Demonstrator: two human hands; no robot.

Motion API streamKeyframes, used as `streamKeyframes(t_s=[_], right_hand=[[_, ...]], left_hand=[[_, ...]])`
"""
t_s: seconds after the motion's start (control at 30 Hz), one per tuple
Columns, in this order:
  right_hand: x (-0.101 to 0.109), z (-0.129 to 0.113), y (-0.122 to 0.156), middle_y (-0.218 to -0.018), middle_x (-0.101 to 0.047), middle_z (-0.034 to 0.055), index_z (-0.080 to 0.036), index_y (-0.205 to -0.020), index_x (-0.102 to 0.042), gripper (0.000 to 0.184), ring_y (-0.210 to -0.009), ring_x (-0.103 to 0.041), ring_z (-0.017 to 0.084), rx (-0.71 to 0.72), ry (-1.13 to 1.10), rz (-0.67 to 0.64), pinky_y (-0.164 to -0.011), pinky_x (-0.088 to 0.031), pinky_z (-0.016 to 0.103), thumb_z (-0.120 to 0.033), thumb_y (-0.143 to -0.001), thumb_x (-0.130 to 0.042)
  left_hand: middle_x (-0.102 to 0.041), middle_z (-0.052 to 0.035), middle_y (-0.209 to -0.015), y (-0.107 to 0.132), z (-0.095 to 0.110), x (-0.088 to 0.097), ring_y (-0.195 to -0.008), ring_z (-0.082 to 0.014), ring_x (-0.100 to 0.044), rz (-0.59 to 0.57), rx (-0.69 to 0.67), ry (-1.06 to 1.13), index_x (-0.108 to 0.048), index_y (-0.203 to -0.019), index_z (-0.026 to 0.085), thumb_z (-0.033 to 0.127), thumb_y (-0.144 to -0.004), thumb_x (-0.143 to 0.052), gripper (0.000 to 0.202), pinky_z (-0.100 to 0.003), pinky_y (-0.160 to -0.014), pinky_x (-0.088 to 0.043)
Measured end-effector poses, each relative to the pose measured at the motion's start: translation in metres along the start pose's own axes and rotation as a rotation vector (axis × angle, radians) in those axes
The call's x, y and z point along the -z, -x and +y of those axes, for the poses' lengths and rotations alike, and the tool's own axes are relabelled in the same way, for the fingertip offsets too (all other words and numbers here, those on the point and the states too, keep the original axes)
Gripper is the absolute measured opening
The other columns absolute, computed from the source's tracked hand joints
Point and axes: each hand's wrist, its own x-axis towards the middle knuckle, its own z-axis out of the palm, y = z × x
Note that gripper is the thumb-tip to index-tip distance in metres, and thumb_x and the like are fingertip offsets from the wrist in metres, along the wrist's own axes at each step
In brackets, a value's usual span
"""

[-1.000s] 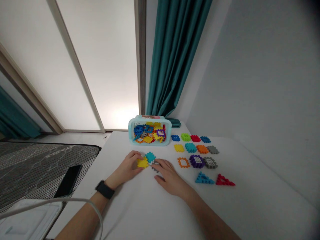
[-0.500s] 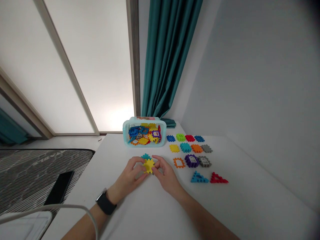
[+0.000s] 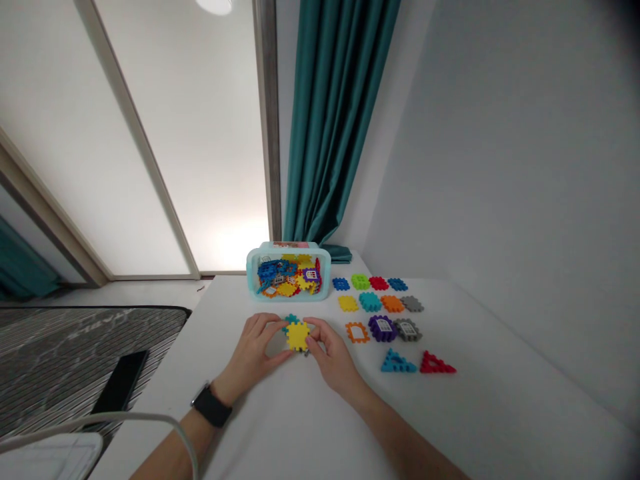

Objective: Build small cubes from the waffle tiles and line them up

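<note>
My left hand point(image 3: 254, 353) and my right hand point(image 3: 330, 357) meet over the white table point(image 3: 310, 427), both pinching an upright yellow toothed tile point(image 3: 297, 336). A grey tile peeks out under it at my right fingertips. A teal tile point(image 3: 290, 321) lies just behind. My left wrist wears a black watch point(image 3: 210, 405). A pale blue tub point(image 3: 289, 273) full of mixed coloured tiles stands farther back.
Rows of loose tiles lie to the right: blue, green, red and blue at the back point(image 3: 369, 283), then yellow, teal, orange, grey, then an orange frame point(image 3: 357, 331), purple and grey. A blue triangle point(image 3: 397, 362) and a red triangle point(image 3: 436, 364) lie nearest. A black phone point(image 3: 116, 390) rests on the striped mat at left.
The yellow tile has been lifted off the table and stood upright between both hands. My right hand came off the grey tile and closed in on the yellow one.
</note>
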Motion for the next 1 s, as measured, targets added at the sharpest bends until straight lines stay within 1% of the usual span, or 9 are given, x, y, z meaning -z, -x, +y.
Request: streamKeyframes(t_s=[0.23, 0.4, 0.53, 0.63, 0.73, 0.8, 0.9, 1.0], right_hand=[[0.0, 0.0, 0.0, -0.073, -0.056, -0.0033, -0.02, -0.123, -0.06, 0.034, -0.07, -0.056, 0.016, 0.028, 0.026, -0.035, -0.071, -0.047, 0.03, -0.031, -0.092, -0.053], [0.003, -0.003, 0.002, -0.076, -0.059, -0.0018, -0.022, -0.125, -0.06, 0.034, -0.073, -0.057, 0.017, 0.059, 0.077, -0.065, -0.073, -0.048, 0.031, -0.03, -0.093, -0.051], [0.004, -0.002, 0.003, -0.078, -0.06, -0.0007, -0.021, -0.121, -0.062, 0.031, -0.074, -0.058, 0.017, 0.059, 0.109, -0.057, -0.074, -0.049, 0.031, -0.031, -0.092, -0.052], [0.005, 0.001, 0.001, -0.075, -0.059, -0.0012, -0.021, -0.12, -0.06, 0.031, -0.074, -0.059, 0.018, 0.05, 0.11, -0.05, -0.074, -0.049, 0.032, -0.033, -0.093, -0.052], [0.007, 0.003, 0.0, -0.074, -0.059, -0.001, -0.021, -0.122, -0.059, 0.032, -0.073, -0.06, 0.019, 0.056, 0.12, -0.033, -0.074, -0.049, 0.032, -0.035, -0.093, -0.053], [0.008, 0.004, 0.0, -0.075, -0.06, -0.0003, -0.02, -0.122, -0.058, 0.033, -0.075, -0.06, 0.019, 0.073, 0.129, -0.015, -0.074, -0.05, 0.032, -0.036, -0.094, -0.053], [0.009, 0.006, 0.0, -0.076, -0.06, 0.0002, -0.02, -0.123, -0.057, 0.034, -0.074, -0.061, 0.019, 0.092, 0.119, 0.021, -0.074, -0.05, 0.033, -0.038, -0.095, -0.053], [0.01, 0.012, -0.002, -0.076, -0.061, 0.0004, -0.02, -0.122, -0.055, 0.035, -0.074, -0.061, 0.02, 0.087, 0.1, 0.05, -0.074, -0.05, 0.033, -0.042, -0.095, -0.053]], left_hand=[[-0.063, -0.0111, -0.115, -0.001, 0.003, 0.0, -0.109, -0.0288, -0.06, -0.025, 0.009, -0.018, -0.058, -0.122, 0.023, 0.027, -0.079, -0.073, 0.046, -0.045, -0.094, -0.05], [-0.063, -0.0117, -0.116, 0.0, 0.005, 0.002, -0.109, -0.0296, -0.06, -0.053, -0.036, -0.061, -0.056, -0.123, 0.023, 0.028, -0.079, -0.072, 0.047, -0.046, -0.095, -0.05], [-0.062, -0.0115, -0.116, 0.001, 0.007, 0.002, -0.109, -0.0287, -0.059, -0.062, -0.046, -0.074, -0.055, -0.127, 0.023, 0.025, -0.08, -0.07, 0.05, -0.045, -0.095, -0.05], [-0.062, -0.0113, -0.115, 0.0, 0.009, 0.001, -0.108, -0.0275, -0.059, -0.045, -0.019, -0.056, -0.054, -0.13, 0.022, 0.02, -0.08, -0.069, 0.053, -0.044, -0.094, -0.051], [-0.062, -0.0113, -0.116, -0.002, 0.01, 0.0, -0.107, -0.0272, -0.059, -0.048, 0.021, -0.029, -0.052, -0.132, 0.022, 0.018, -0.08, -0.069, 0.054, -0.044, -0.093, -0.051], [-0.062, -0.0111, -0.115, -0.003, 0.011, 0.0, -0.106, -0.027, -0.059, -0.047, 0.033, -0.024, -0.053, -0.13, 0.023, 0.019, -0.082, -0.068, 0.05, -0.044, -0.092, -0.051], [-0.063, -0.0103, -0.112, -0.009, 0.012, 0.003, -0.104, -0.0268, -0.06, -0.046, 0.023, -0.044, -0.059, -0.12, 0.023, 0.022, -0.085, -0.067, 0.036, -0.044, -0.091, -0.051], [-0.063, -0.0094, -0.11, -0.021, 0.014, 0.007, -0.103, -0.0266, -0.06, -0.089, -0.002, -0.084, -0.062, -0.111, 0.023, 0.023, -0.088, -0.064, 0.024, -0.044, -0.09, -0.05]])
